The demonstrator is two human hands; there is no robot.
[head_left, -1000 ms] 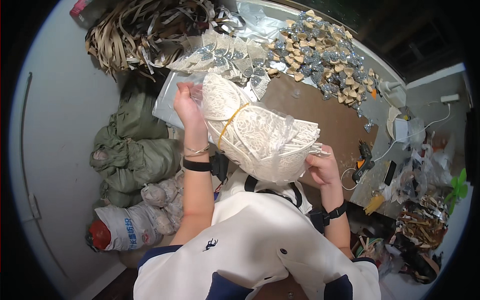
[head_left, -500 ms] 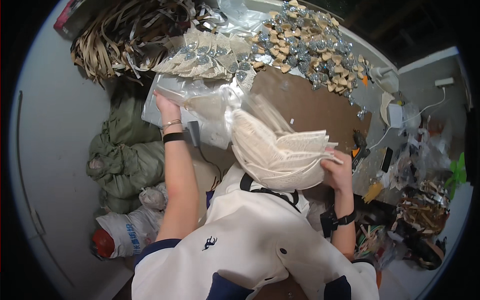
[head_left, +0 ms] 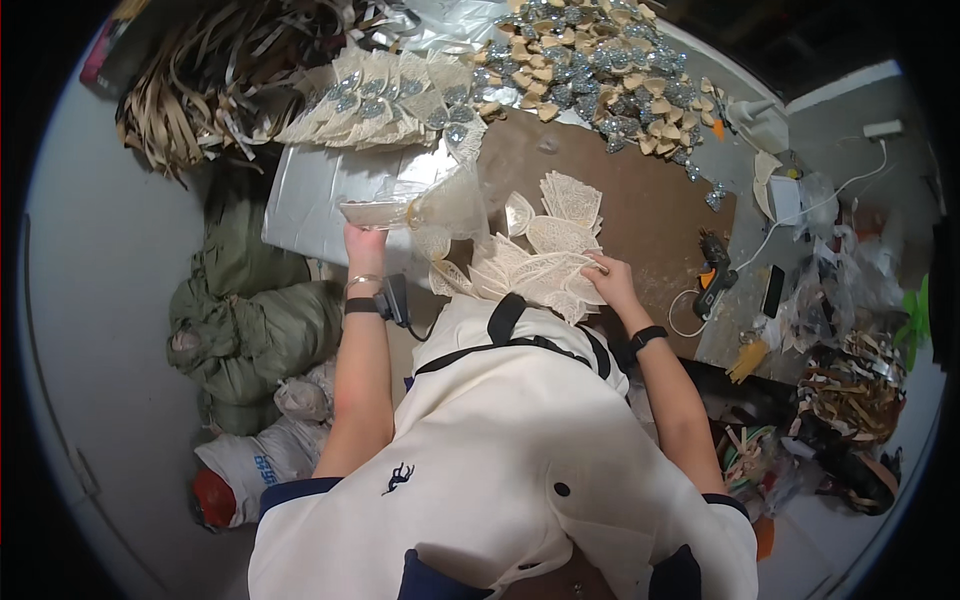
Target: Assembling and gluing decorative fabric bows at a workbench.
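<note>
My left hand [head_left: 364,238] grips the end of a clear plastic bag [head_left: 420,208] held out over the table's left part; a few cream lace pieces still show inside it. My right hand [head_left: 606,280] rests with spread fingers on a pile of cream lace leaf-shaped pieces [head_left: 540,262] that lies fanned out on the brown board [head_left: 640,215] close to my chest. Both wrists carry black bands.
Rows of cream pieces with silver centres [head_left: 385,100] and a heap of silver and tan pieces [head_left: 590,60] fill the table's far side. A glue gun [head_left: 714,265] and a phone [head_left: 773,290] lie at right. Green sacks [head_left: 250,320] sit on the floor at left.
The lace pieces have come out of the bag onto the board. My left hand has pulled the nearly empty bag away to the left, and my right hand now lies on the pile.
</note>
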